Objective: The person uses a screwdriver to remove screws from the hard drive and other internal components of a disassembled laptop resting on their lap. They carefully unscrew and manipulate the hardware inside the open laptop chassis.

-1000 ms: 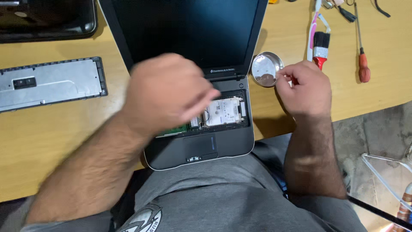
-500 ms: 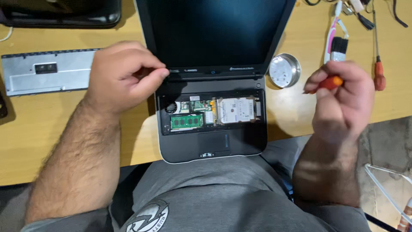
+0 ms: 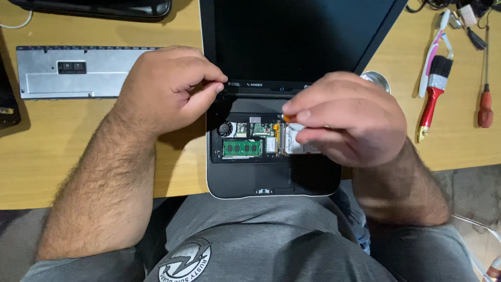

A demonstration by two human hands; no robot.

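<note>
A small dark laptop [image 3: 271, 180] lies at the desk's front edge with its keyboard removed, showing a green memory board [image 3: 241, 148], a small fan [image 3: 225, 128] and a silver drive partly hidden. My left hand [image 3: 169, 86] is curled at the laptop's left hinge corner, fingertips pinched against the bezel. My right hand [image 3: 347, 117] hovers over the open bay, gripping an orange-handled screwdriver [image 3: 288, 119] of which only a bit of handle shows.
The detached keyboard [image 3: 73, 72] lies face down at the left. A round metal tin [image 3: 377, 79] peeks out behind my right hand. At the right lie a red-handled brush [image 3: 432, 96], a toothbrush [image 3: 434, 44] and a red screwdriver [image 3: 486, 107].
My right hand picked up the orange-handled screwdriver at the right and has swung left over the open bay. My left hand shifted from covering the bay to the left hinge corner.
</note>
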